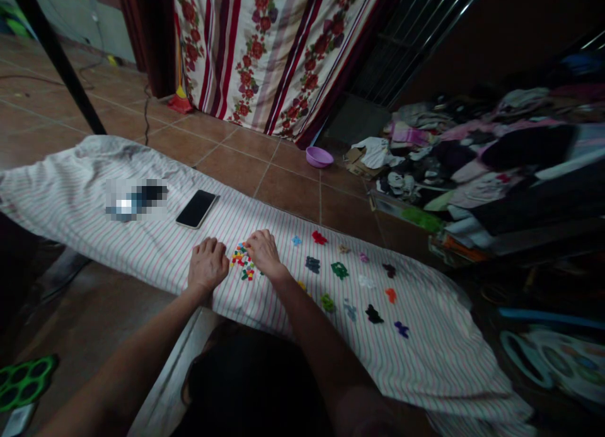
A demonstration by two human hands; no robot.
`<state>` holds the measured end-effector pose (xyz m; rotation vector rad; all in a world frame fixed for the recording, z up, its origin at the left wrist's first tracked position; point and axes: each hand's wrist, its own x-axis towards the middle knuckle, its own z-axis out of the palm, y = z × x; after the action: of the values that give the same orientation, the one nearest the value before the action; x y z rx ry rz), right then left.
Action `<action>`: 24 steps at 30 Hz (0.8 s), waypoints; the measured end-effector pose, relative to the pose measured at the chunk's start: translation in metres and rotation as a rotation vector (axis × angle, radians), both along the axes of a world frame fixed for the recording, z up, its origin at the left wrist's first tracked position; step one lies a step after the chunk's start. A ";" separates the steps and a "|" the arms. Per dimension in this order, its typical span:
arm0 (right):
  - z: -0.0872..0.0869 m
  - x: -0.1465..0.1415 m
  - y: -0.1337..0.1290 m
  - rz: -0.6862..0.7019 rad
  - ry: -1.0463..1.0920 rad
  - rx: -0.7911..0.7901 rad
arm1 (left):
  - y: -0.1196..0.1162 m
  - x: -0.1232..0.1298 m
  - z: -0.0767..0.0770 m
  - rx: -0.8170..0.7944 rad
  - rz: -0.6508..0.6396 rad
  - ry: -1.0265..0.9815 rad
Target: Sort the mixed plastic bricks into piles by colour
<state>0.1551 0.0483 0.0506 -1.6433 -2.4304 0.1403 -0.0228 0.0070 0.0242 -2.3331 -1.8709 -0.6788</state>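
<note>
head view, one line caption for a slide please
Left hand and right hand at a mixed pile of coloured pieces on striped cloth, single-colour piles to the right.

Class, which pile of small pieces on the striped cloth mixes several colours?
The mixed pile between the left hand and the right hand; the others, such as the red pile, each look a single colour.

We can read no text, label, brand or number. Left of the black-screened flat rectangular phone (196, 209), a blue-and-dark item (137, 200) is pixelated beyond our reading; well nearer us than the phone, a pale rectangular piece (19, 419) is too blurred to read.
</note>
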 end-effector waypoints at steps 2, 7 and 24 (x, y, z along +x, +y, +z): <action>-0.001 0.000 0.001 0.003 -0.018 0.004 | 0.000 0.000 0.000 0.000 0.001 0.000; -0.004 -0.003 0.006 0.019 -0.025 0.005 | 0.001 0.000 -0.003 0.013 0.006 0.013; -0.008 -0.003 0.008 0.049 0.013 -0.028 | 0.001 0.000 -0.001 0.003 0.000 0.025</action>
<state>0.1525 0.0566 0.0430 -1.5897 -2.4713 0.1921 -0.0231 0.0077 0.0229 -2.3289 -1.8584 -0.6482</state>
